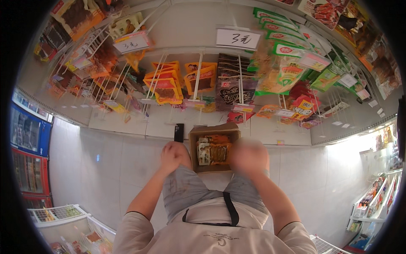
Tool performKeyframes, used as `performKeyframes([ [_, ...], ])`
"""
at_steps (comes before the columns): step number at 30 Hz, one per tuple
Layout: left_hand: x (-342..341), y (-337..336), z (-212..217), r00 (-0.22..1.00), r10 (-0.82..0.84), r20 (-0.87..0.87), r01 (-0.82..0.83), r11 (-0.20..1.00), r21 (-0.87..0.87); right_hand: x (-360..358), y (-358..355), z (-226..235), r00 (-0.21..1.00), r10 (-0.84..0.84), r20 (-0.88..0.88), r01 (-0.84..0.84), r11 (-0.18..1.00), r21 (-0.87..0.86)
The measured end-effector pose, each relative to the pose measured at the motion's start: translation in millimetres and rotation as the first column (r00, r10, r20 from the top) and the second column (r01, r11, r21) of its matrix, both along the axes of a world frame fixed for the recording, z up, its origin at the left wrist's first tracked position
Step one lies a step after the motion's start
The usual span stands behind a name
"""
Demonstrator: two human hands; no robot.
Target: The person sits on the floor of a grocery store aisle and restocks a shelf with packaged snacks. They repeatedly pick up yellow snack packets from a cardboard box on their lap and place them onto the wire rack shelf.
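Observation:
My left hand [171,157] rests on my left knee, its fingers lying loosely over it with nothing held. A heavy smear covers my right hand [249,157] by my right knee, beside the box, so its fingers cannot be made out. Between my knees stands an open cardboard box [194,148] with its flaps up. Inside lie several flat snack packets [220,153], orange and brown, some with white parts. A small black object [179,132] stands upright by my left knee, against the base of the shelf.
Ahead is a white display rack with hooks. Orange-framed packets [165,84], dark packets [234,84] and green-and-clear packets [279,70] hang there above the box. Coolers with blue and red frames [29,161] stand at far left. White wire shelving [374,199] is at right.

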State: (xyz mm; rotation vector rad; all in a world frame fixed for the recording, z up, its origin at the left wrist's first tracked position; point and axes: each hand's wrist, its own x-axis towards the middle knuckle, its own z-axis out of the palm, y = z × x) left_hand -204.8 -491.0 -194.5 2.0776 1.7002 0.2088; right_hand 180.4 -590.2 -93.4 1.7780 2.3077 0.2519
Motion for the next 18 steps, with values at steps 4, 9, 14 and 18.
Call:
performKeyframes([
  [4, 44.4, 6.0, 27.4, 0.987, 0.033, -0.156, -0.055, 0.989, -0.138, -9.3, 24.3, -111.8, 0.885, 0.162, -0.436, -0.168, 0.985, 0.024],
  [9, 42.5, 37.0, 1.0, 0.991, -0.033, -0.127, 0.013, 0.987, -0.157, -36.0, 53.6, -196.2, 0.824, -0.301, -0.480, 0.097, 0.910, -0.403],
  [14, 46.0, 47.2, 7.8, 0.993, 0.022, -0.113, -0.039, 0.988, -0.147, -39.8, 76.9, -249.8, 0.732, -0.578, -0.361, 0.261, 0.727, -0.635],
  [18, 50.5, 52.1, 7.9, 0.991, 0.045, -0.124, -0.062, 0.988, -0.140, -36.9, 82.8, -271.6, 0.542, -0.761, -0.358, 0.238, 0.547, -0.802],
])
